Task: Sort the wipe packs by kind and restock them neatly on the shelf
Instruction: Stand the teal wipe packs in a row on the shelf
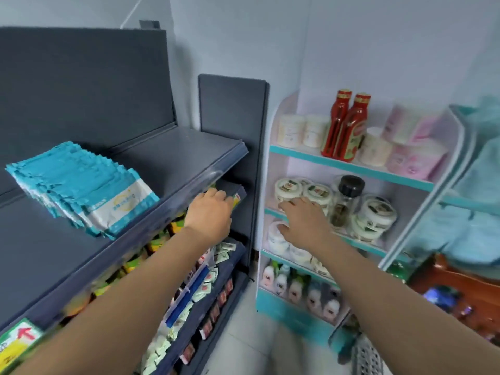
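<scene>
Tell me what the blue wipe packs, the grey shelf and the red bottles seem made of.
Wipe packs: soft plastic film, matte; crimped, jagged edges.
Shelf: likely painted metal, dull grey; thin flat board.
Red bottles: probably glossy plastic; bright highlights down their sides.

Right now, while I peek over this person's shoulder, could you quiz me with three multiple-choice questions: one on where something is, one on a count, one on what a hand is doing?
1. Where do the blue-and-white wipe packs lie? A on the top grey shelf; B on the floor; C inside a box.
2. How many red bottles stand on the white rack? A one; B two; C four.
3. How is the right hand? A gripping a bottle; B curled in a fist; C open, fingers straight.
Answers: 1 A, the packs lean in a row on the top board. 2 B, two stand side by side on the top tier. 3 C, its fingers reach straight out before the jars, holding nothing.
</scene>
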The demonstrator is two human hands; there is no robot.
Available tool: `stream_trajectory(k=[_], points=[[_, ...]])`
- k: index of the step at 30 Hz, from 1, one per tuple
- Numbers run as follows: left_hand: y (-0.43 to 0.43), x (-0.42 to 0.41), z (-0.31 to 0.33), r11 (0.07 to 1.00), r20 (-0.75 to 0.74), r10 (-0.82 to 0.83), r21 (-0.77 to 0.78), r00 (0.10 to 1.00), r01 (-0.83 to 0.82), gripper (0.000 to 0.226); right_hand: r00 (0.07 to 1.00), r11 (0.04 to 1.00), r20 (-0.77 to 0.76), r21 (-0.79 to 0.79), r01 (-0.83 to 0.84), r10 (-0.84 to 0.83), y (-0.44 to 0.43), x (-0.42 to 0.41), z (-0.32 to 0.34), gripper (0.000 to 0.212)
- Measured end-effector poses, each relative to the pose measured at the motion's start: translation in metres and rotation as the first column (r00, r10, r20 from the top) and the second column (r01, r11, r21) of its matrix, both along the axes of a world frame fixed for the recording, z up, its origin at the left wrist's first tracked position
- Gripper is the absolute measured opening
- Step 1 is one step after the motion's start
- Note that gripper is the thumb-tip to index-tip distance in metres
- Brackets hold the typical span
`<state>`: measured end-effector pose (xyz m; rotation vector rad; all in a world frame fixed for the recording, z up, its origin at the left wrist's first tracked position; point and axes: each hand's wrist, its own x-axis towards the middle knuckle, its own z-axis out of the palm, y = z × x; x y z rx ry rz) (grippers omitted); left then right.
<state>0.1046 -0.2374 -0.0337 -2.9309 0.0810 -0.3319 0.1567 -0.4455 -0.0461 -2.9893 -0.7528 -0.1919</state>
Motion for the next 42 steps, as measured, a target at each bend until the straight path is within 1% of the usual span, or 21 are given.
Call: stream_trajectory(k=[5,9,13,17,23,28,31,35,39,42], points=[[-0.08,-0.004,-0.03,0.985,-0.091,-0.171,0.009,0.981,0.172,0.031,0.972,0.975,-0.083,-0.054,0.216,-0.22,-0.092,-0.051,-0.021,0.048],[-0.152,-0.016,-0.049,0.953,-0.13,-0.3,-0.001,0.945,0.303,0.03,0.93,0.936,-0.115,-0.088,0.341,-0.349,-0.164,-0.096,-0.039,0.046],[-0.225,-0.036,-0.07,0.917,-0.16,-0.399,-0.061,0.903,0.394,0.026,0.881,0.893,-0.156,-0.144,0.427,-0.446,-0.233,-0.136,-0.058,0.043],[-0.296,-0.06,-0.095,0.891,-0.213,-0.454,-0.098,0.865,0.443,0.026,0.824,0.86,-0.249,-0.19,0.473,-0.508,-0.301,-0.171,-0.08,0.044],[-0.392,-0.092,-0.145,0.871,-0.297,-0.491,-0.15,0.819,0.468,0.027,0.755,0.832,-0.35,-0.236,0.501,-0.554,-0.388,-0.216,-0.121,0.045],[-0.46,-0.105,-0.183,0.864,-0.392,-0.504,-0.212,0.77,0.457,0.023,0.69,0.808,-0.421,-0.278,0.52,-0.589,-0.444,-0.236,-0.16,0.039],[-0.49,-0.099,-0.213,0.855,-0.464,-0.516,-0.228,0.72,0.465,0.024,0.635,0.786,-0.468,-0.301,0.54,-0.615,-0.475,-0.238,-0.186,0.04],[-0.527,-0.084,-0.256,0.845,-0.591,-0.514,-0.222,0.622,0.487,0.023,0.529,0.745,-0.539,-0.343,0.573,-0.655,-0.515,-0.232,-0.224,0.046],[-0.558,-0.076,-0.305,0.868,-0.688,-0.466,-0.235,0.556,0.437,0.027,0.463,0.732,-0.602,-0.335,0.594,-0.651,-0.553,-0.221,-0.264,0.043],[-0.574,-0.076,-0.343,0.886,-0.745,-0.422,-0.218,0.517,0.41,0.031,0.404,0.72,-0.645,-0.349,0.6,-0.649,-0.576,-0.214,-0.297,0.045]])
